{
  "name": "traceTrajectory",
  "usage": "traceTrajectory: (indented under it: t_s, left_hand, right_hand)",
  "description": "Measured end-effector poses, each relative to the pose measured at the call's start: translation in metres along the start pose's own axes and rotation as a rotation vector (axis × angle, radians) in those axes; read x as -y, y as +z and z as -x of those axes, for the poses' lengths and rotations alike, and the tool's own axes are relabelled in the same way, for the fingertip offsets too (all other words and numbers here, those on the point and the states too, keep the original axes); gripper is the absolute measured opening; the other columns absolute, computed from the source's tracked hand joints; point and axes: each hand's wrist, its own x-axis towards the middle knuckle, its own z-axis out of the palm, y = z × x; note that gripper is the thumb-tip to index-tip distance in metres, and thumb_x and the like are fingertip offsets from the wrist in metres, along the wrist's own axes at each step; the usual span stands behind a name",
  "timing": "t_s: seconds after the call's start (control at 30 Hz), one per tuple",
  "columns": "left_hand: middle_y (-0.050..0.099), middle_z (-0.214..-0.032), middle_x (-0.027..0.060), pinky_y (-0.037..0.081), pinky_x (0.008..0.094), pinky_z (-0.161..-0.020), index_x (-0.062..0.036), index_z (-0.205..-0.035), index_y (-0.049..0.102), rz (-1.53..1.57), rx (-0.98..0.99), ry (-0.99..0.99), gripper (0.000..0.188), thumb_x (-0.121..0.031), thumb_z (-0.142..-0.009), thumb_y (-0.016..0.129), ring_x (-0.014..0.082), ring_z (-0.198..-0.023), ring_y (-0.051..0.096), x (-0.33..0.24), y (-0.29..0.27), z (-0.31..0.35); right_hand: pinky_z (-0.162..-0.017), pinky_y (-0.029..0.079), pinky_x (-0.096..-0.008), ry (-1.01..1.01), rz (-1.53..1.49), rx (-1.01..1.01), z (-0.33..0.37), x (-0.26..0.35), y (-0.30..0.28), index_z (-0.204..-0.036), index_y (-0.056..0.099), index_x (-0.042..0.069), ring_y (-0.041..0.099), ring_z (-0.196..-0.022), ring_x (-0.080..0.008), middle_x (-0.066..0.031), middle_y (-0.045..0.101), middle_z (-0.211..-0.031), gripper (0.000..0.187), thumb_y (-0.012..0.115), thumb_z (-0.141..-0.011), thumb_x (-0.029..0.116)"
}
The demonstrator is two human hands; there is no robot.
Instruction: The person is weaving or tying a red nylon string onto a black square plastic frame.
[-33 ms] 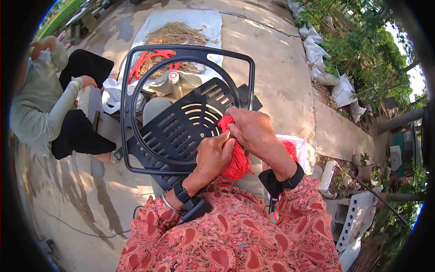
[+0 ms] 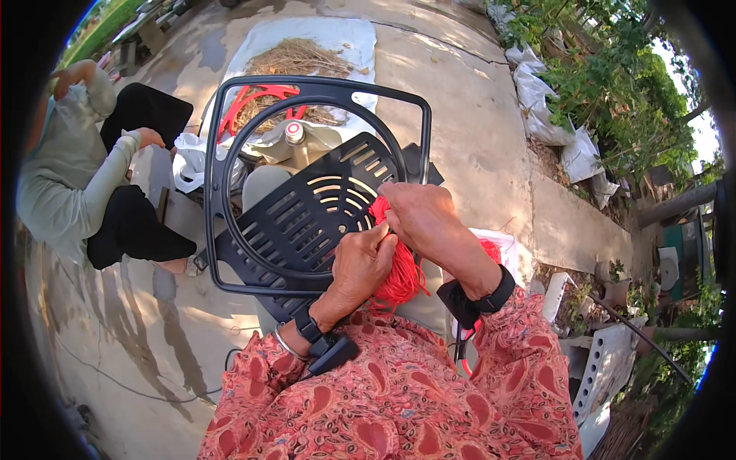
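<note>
A bundle of red cord (image 2: 402, 277) hangs over my lap, its loose strands spreading at the lower end. My left hand (image 2: 360, 262) is closed, thumb and fingers pinching the cord near the top of the bundle. Just above and to the right, my right hand (image 2: 424, 217) curls round the cord's upper part, which it partly hides. Beyond both hands lies a slotted black plastic panel (image 2: 326, 234). A black frame (image 2: 322, 81) with a large ring inside stands tilted over it, its right bar passing behind my right hand.
More red cord (image 2: 491, 249) sits in a white container (image 2: 517, 257) to my right. At left another person in a pale sleeve (image 2: 107, 195) sits close by. Dry stalks (image 2: 295, 57) lie on a white sheet (image 2: 360, 38) ahead. White sacks (image 2: 540, 107) line the greenery.
My right hand has shifted slightly, its wrist and forearm moving a little to the right and up. My left hand and the black frame look unchanged.
</note>
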Motion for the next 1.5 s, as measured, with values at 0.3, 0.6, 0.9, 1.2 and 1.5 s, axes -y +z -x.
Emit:
traceTrajectory:
  t_s: [0.3,0.6,0.9,1.2,1.5]
  left_hand:
    - [0.058,-0.065,0.0239,0.045,0.0433,-0.051,-0.0009,-0.082,0.066,-0.139,0.011,0.054,0.016,-0.016,-0.085,0.062,0.0428,-0.061,0.058,-0.001,0.003,0.005]
    - [0.061,-0.065,0.0195,0.043,0.0424,-0.052,0.0001,-0.102,0.063,-0.106,-0.01,-0.044,0.025,-0.015,-0.082,0.065,0.0363,-0.059,0.062,0.0,-0.002,0.006]
    - [0.062,-0.065,0.0188,0.046,0.051,-0.059,-0.0015,-0.121,0.052,-0.177,-0.008,-0.123,0.042,-0.015,-0.083,0.065,0.0408,-0.064,0.063,-0.008,-0.015,0.002]
    - [0.059,-0.061,0.015,0.044,0.0497,-0.056,-0.0052,-0.092,0.055,-0.15,-0.014,-0.125,0.017,-0.014,-0.082,0.066,0.039,-0.061,0.06,0.006,-0.015,0.003]
    - [0.056,-0.056,0.0114,0.041,0.0367,-0.05,-0.0044,-0.088,0.055,-0.156,-0.104,-0.029,0.019,-0.011,-0.08,0.07,0.025,-0.048,0.054,0.009,-0.008,0.003]
  right_hand:
    - [-0.059,0.054,-0.0377,-0.326,0.651,0.616,-0.054,0.003,0.024,-0.075,0.074,0.008,0.071,-0.074,-0.0286,-0.0132,0.07,-0.076,0.01,0.071,-0.068,0.014]
    - [-0.061,0.055,-0.0411,-0.321,0.525,0.515,-0.063,-0.003,0.015,-0.076,0.073,0.004,0.07,-0.074,-0.0322,-0.0145,0.07,-0.077,0.017,0.074,-0.063,0.016]
    - [-0.063,0.054,-0.0442,-0.257,0.467,0.379,-0.082,0.001,0.032,-0.092,0.068,0.008,0.07,-0.076,-0.0332,-0.0156,0.069,-0.077,0.02,0.069,-0.073,0.011]
    - [-0.062,0.052,-0.0494,-0.012,0.178,0.246,-0.072,-0.014,0.028,-0.091,0.061,0.001,0.066,-0.074,-0.0424,-0.0218,0.066,-0.074,0.031,0.064,-0.085,0.031]
    - [-0.063,0.054,-0.0425,0.049,0.287,0.382,-0.065,0.007,0.04,-0.079,0.07,0.004,0.069,-0.072,-0.0347,-0.0172,0.069,-0.076,0.039,0.072,-0.075,0.043]
